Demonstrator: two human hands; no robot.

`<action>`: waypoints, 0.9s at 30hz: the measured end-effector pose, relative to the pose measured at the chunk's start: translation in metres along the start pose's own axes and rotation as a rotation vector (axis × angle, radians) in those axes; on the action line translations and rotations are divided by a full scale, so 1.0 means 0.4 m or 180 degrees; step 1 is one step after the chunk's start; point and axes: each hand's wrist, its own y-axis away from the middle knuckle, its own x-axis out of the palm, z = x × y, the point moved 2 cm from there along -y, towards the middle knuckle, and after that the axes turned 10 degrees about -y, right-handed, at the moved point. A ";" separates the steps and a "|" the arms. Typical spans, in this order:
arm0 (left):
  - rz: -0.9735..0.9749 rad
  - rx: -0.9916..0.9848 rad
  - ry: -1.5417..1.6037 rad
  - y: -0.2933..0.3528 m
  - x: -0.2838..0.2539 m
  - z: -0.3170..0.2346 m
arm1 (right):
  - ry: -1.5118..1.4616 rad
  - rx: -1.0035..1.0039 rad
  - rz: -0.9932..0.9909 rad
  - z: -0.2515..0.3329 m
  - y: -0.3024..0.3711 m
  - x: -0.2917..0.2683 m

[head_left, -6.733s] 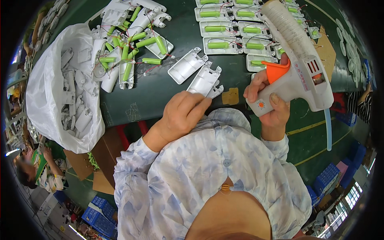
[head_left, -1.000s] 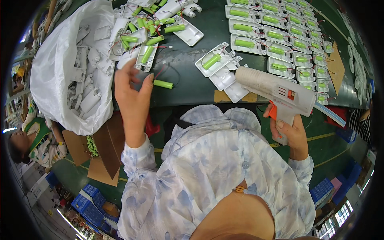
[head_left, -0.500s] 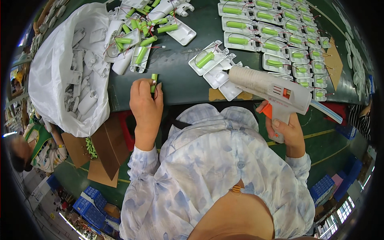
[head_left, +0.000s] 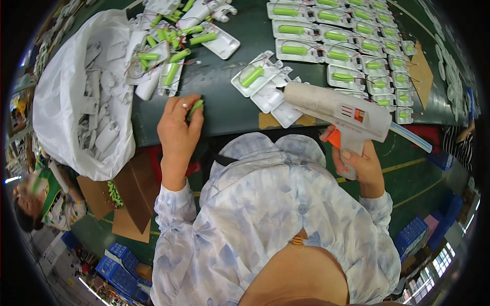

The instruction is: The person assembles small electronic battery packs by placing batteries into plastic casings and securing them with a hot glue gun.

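Note:
My left hand (head_left: 178, 127) is at the table's front edge, fingers closed around a small green battery cell (head_left: 196, 106) whose tip shows past the thumb. In my right hand (head_left: 366, 166) is a white glue gun (head_left: 332, 104) with an orange trigger, held by its handle. Its nozzle points left, and a clear glue stick (head_left: 412, 136) juts from its rear. Just beyond the nozzle lie overlapping white plastic casings (head_left: 265, 97). The uppermost casing holds a green cell (head_left: 252, 77) with thin wires.
Rows of white casings with green cells (head_left: 337, 54) cover the table's right side. A heap of cells and casings (head_left: 171, 38) lies at the far left, beside a white bag (head_left: 56, 102) of plastic parts. Below stands a cardboard box (head_left: 135, 194) with green cells. Another person (head_left: 53, 196) is at left.
My left hand has turned, so the cell now tilts and shows less. The whole scene has shifted slightly left in view. My right hand still holds the glue gun much as before.

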 end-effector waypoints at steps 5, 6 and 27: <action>-0.0610 0.0571 -0.0218 -0.019 0.028 0.009 | 0.0051 -0.0007 0.0033 -0.004 0.009 -0.010; -0.0566 0.0517 0.0228 -0.022 0.017 -0.018 | 0.0042 -0.0026 0.0029 -0.008 0.005 -0.012; -0.0623 0.1834 -0.0221 -0.111 0.177 -0.265 | -0.0033 0.0081 -0.0001 -0.020 0.044 -0.026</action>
